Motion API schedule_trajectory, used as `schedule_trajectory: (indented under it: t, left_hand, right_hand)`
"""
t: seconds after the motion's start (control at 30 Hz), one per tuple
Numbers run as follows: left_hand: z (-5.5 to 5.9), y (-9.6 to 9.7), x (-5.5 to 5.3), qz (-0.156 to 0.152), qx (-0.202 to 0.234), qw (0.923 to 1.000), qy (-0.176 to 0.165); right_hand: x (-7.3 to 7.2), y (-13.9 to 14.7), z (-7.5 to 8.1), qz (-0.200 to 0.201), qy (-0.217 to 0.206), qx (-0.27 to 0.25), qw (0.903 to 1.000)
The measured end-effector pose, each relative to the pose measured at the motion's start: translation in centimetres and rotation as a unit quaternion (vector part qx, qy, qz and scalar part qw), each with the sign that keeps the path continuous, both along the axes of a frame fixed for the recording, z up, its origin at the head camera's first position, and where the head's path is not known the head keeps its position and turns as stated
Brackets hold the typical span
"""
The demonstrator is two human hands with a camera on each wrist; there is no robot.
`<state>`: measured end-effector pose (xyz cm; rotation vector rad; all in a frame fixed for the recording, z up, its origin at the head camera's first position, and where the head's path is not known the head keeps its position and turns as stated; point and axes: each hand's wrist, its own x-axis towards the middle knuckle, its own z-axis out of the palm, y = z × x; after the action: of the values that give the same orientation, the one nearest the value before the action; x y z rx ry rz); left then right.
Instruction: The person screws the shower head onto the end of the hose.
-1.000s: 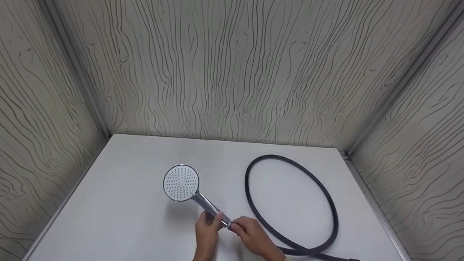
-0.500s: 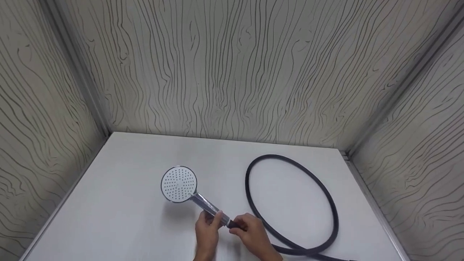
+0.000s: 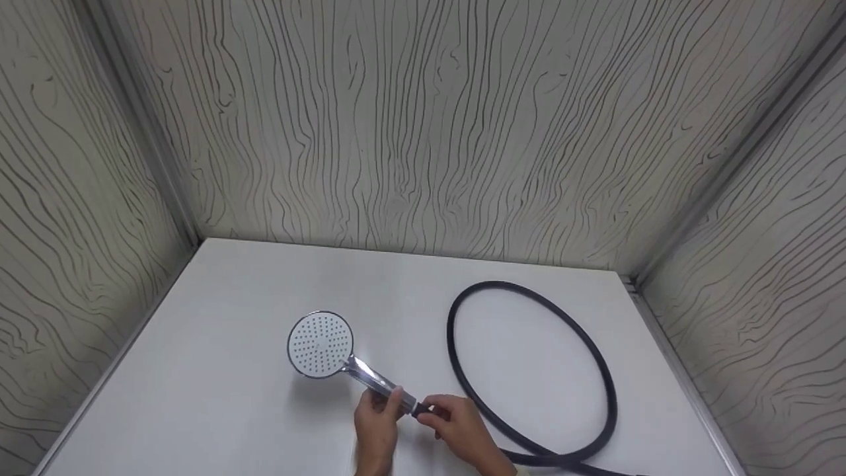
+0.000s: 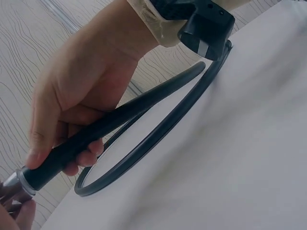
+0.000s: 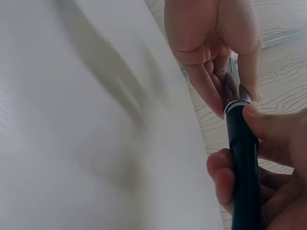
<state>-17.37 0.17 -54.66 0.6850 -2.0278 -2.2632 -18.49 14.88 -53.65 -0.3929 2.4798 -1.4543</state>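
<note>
My left hand [image 3: 377, 426] grips the chrome handle of a shower head [image 3: 320, 345], its round white face with small nozzles turned up toward me. Thumb and fingers of my right hand [image 3: 459, 426] pinch the black end of a shower hose [image 3: 420, 410]. That hose end [image 5: 238, 125] meets the bottom of the handle in line with it, a light ring showing at the joint in the right wrist view. In the left wrist view the hose [image 4: 91, 136] runs back under the right palm. The shower head is held above the table, its shadow below.
The rest of the black hose [image 3: 611, 396] lies in a large loop on the right of the white table [image 3: 231, 297], crossing itself near the front. Wood-patterned panels [image 3: 396, 132] stand behind and at both sides.
The shower head has tipped slightly down and left in the head view. My right fingers have shifted a little on the hose end, with more of its black part showing now.
</note>
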Motion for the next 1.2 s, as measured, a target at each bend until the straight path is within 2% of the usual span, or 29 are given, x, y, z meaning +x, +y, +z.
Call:
schedule_trajectory:
  t: [0.1, 0.23, 0.37, 0.43, 0.53, 0.7, 0.8, 0.9, 1.03, 1.1, 1.2]
  left_hand:
    - [0.1, 0.1, 0.0, 0.008, -0.010, 0.9999, 0.011]
    - [0.6, 0.2, 0.1, 0.019, -0.030, 0.9991, 0.025]
    - [0.8, 0.2, 0.2, 0.002, -0.034, 0.9992, 0.021]
    - [0.8, 0.1, 0.2, -0.010, -0.026, 0.9994, 0.018]
    - [0.8, -0.2, 0.2, -0.022, -0.005, 0.9995, 0.022]
    - [0.6, -0.6, 0.3, -0.053, 0.006, 0.9979, 0.037]
    - [0.5, -0.7, 0.4, -0.061, 0.007, 0.9972, 0.042]
    - [0.5, -0.6, 0.4, -0.042, 0.005, 0.9980, 0.047]
    - [0.7, -0.3, 0.2, 0.000, -0.003, 0.9988, 0.049]
    - [0.9, -0.1, -0.1, 0.015, -0.008, 0.9985, 0.053]
    - [0.9, 0.1, 0.1, 0.020, -0.018, 0.9982, 0.052]
  right_hand:
    - [0.2, 0.0, 0.0, -0.023, -0.007, -0.007, 0.9997]
    - [0.4, -0.1, 0.3, -0.029, 0.006, 0.009, 0.9995]
    - [0.8, -0.1, 0.5, -0.031, 0.035, 0.030, 0.9985]
    - [0.9, -0.1, 0.5, -0.022, 0.049, 0.032, 0.9980]
    - [0.8, 0.1, 0.4, 0.016, 0.057, 0.026, 0.9979]
    - [0.4, 0.7, 0.6, 0.083, -0.030, -0.025, 0.9958]
    - [0.2, 0.9, 0.6, 0.093, -0.059, -0.028, 0.9935]
    - [0.2, 0.7, 0.5, 0.077, -0.047, -0.009, 0.9959]
    - [0.2, 0.3, 0.6, 0.023, -0.024, 0.007, 0.9994]
    - [0.2, 0.1, 0.7, -0.003, -0.001, 0.017, 0.9998]
    - [0.6, -0.1, 0.5, -0.037, 0.039, 0.035, 0.9979]
